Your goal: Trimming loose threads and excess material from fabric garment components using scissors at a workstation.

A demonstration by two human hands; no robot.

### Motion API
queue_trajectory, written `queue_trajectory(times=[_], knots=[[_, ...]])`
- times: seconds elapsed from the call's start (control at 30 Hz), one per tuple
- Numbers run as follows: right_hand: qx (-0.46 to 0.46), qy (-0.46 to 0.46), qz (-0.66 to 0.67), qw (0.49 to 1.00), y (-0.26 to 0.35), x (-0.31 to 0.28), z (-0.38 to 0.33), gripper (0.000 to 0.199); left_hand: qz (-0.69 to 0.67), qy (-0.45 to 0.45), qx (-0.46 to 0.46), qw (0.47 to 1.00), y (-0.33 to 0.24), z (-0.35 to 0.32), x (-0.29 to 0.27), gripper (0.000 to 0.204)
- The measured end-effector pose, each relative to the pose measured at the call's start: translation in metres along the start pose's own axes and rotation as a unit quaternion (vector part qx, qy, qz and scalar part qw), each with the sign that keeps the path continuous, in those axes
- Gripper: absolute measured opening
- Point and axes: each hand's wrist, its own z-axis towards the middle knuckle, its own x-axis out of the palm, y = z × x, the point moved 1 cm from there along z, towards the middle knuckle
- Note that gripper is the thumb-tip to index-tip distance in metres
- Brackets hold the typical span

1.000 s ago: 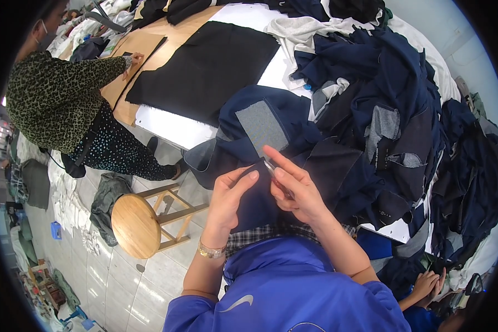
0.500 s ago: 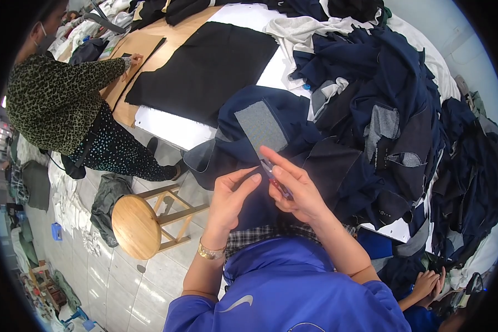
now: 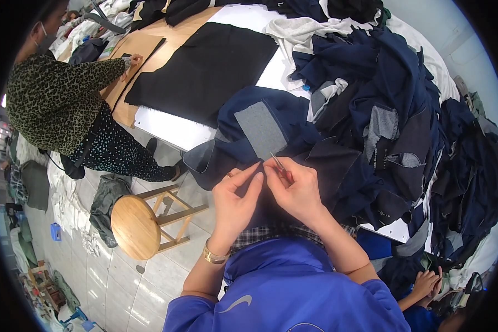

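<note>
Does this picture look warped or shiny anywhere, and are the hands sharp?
Head view: fisheye warping, with dark curved borders; head view: white glare streaks on the pale grey tiled floor; head view: the bare left hand and bare right hand look sharp, though the small red-handled metal tool shows little detail.

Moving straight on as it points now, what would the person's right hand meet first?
The right hand would probably meet the left hand first, at its fingertips just ahead; depth is unclear, so it might pass above toward the grey cloth patch.
</note>
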Motion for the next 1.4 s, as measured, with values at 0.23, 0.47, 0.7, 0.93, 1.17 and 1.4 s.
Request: queue_trajectory(times=[0.23,0.47,0.7,0.93,1.17,1.4], knots=[[-0.002,-0.016,-0.042,0.999,-0.002,0.002,-0.001,0.011,0.131,-0.042,0.144,0.980,-0.012,-0.005,0.007,0.031],[-0.023,-0.024,-0.070,0.997,-0.002,0.001,0.000,0.010,0.155,-0.039,0.162,0.974,-0.009,-0.006,0.009,0.031],[0.095,0.001,0.085,0.992,-0.012,-0.002,0.002,0.008,-0.141,0.050,-0.053,0.987,0.011,0.000,0.006,0.026],[0.119,0.015,0.138,0.983,-0.015,-0.002,0.003,0.008,-0.367,0.066,-0.204,0.905,0.014,-0.002,0.006,0.025],[0.091,0.002,0.116,0.989,-0.016,-0.005,0.001,0.009,-0.382,0.067,-0.207,0.898,0.009,0.000,0.006,0.024],[-0.042,-0.002,-0.070,0.997,-0.006,-0.003,0.001,0.012,-0.095,0.022,-0.010,0.995,0.008,-0.001,0.007,0.026]])
